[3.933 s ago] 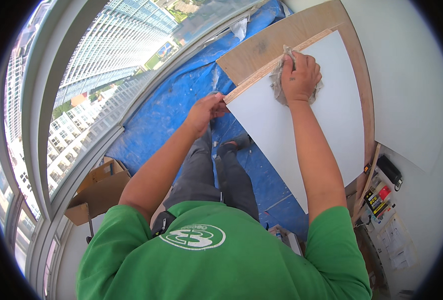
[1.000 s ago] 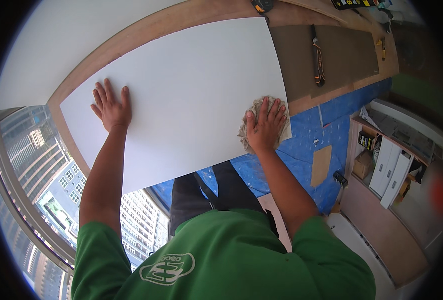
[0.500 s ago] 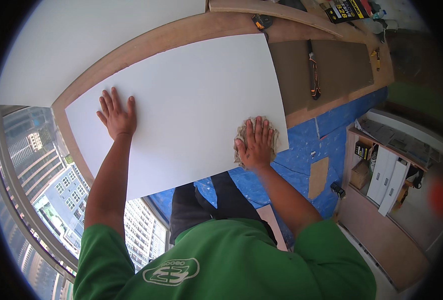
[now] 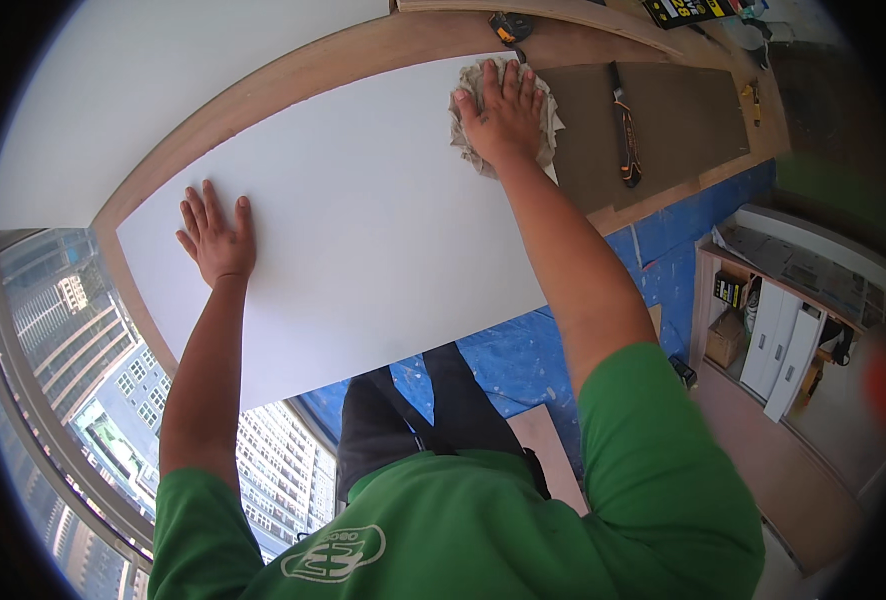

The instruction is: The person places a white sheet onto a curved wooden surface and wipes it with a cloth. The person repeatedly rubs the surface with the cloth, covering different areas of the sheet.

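Note:
A large white sheet lies on a wooden surface in front of me. My left hand rests on its left part, palm down, fingers spread and nothing held. At the sheet's far right corner, my right hand holds a crumpled beige-grey rag under its palm and fingers, pressed onto the surface. The fingers lie stretched over the rag, which hides that corner and reaches past the sheet's right edge. Right of the rag, a black and orange utility knife lies on a dark brown panel.
A tape measure sits beyond the rag, near a long wooden strip. A small yellow tool lies at the far right. Blue floor covering spreads below. A white-doored cabinet stands right, a window left.
My right hand has slid the rag away from me, from the sheet's near right corner to its far right corner. My left hand stays flat on the sheet.

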A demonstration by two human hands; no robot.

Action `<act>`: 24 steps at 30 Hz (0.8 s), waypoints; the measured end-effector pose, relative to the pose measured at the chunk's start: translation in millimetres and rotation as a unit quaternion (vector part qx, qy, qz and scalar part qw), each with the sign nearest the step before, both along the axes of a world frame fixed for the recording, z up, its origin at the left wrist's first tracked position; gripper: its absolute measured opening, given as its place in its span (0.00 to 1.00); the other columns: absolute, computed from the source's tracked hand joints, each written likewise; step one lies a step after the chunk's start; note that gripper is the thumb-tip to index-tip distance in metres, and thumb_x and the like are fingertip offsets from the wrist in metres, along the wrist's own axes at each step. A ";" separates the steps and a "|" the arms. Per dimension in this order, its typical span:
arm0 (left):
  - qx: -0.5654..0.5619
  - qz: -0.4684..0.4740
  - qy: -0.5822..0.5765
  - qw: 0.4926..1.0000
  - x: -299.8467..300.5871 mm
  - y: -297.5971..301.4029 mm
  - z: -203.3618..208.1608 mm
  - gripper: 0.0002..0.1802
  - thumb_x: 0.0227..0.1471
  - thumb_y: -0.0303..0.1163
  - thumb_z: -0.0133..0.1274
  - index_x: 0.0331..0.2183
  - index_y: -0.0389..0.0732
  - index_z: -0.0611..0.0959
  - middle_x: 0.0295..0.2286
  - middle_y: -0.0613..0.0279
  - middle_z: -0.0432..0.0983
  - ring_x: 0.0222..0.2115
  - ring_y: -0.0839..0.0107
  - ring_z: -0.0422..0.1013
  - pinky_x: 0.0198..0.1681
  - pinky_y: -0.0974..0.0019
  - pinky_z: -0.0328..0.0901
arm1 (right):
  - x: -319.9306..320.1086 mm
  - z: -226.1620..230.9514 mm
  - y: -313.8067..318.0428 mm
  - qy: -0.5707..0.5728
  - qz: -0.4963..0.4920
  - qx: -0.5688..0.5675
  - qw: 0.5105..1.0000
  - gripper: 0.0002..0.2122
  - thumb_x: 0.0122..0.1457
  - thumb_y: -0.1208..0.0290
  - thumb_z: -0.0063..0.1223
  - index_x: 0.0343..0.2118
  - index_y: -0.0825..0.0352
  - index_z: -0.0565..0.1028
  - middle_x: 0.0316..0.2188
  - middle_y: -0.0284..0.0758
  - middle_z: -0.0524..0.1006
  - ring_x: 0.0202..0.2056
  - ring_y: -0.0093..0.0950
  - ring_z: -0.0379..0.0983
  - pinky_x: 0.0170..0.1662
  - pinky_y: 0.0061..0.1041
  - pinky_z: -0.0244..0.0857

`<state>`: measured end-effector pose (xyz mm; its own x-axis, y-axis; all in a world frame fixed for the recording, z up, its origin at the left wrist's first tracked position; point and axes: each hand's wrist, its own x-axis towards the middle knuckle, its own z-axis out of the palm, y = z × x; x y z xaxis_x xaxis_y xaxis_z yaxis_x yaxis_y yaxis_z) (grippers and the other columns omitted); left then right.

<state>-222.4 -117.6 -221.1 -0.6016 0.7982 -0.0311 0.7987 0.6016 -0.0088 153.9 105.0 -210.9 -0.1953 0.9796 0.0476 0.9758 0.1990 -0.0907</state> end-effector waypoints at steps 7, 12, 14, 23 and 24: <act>0.010 -0.013 0.002 1.000 -5.4 -1.0 -6.0 0.44 0.64 0.68 0.33 0.73 0.58 0.51 0.73 0.64 0.39 0.74 0.64 0.35 0.74 0.46 0.29 | 63.5 3.0 -127.4 0.017 -0.010 -0.016 1.000 0.33 0.69 0.44 0.39 0.72 0.59 0.58 0.73 0.47 0.52 0.74 0.50 0.43 0.74 0.51 0.35; 0.012 -0.015 0.000 1.000 -5.9 -0.2 -6.8 0.45 0.64 0.68 0.32 0.73 0.56 0.51 0.73 0.62 0.40 0.74 0.62 0.35 0.74 0.45 0.30 | 106.8 7.1 -193.7 0.026 -0.030 -0.025 0.999 0.31 0.68 0.51 0.45 0.70 0.62 0.61 0.72 0.49 0.53 0.73 0.52 0.45 0.73 0.54 0.39; 0.013 -0.017 0.002 1.000 -6.4 -1.5 -6.9 0.45 0.64 0.68 0.32 0.73 0.56 0.51 0.73 0.62 0.40 0.74 0.62 0.35 0.74 0.45 0.30 | 120.9 6.0 -217.3 0.035 -0.046 -0.036 0.998 0.31 0.67 0.52 0.46 0.70 0.63 0.61 0.72 0.49 0.54 0.73 0.52 0.46 0.73 0.54 0.38; 0.013 -0.021 0.007 1.000 -8.4 0.1 -7.1 0.45 0.64 0.68 0.33 0.73 0.56 0.52 0.73 0.61 0.40 0.74 0.62 0.36 0.74 0.44 0.30 | 160.9 2.8 -261.5 0.083 -0.015 0.014 0.996 0.29 0.60 0.68 0.52 0.66 0.66 0.67 0.69 0.50 0.60 0.68 0.56 0.55 0.68 0.55 0.53; 0.008 -0.016 0.007 1.000 -8.3 0.8 -6.8 0.45 0.64 0.68 0.33 0.73 0.56 0.52 0.73 0.61 0.40 0.74 0.62 0.36 0.74 0.44 0.30 | 167.9 7.7 -260.0 0.098 0.002 0.030 0.995 0.28 0.58 0.72 0.52 0.64 0.66 0.68 0.68 0.51 0.62 0.67 0.55 0.59 0.67 0.53 0.57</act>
<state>-230.7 -116.8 -227.9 -0.5753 0.8179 -0.0101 0.8179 0.5752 -0.0117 321.8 -155.0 -203.2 -0.1806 0.9732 0.1426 0.9399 0.2135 -0.2666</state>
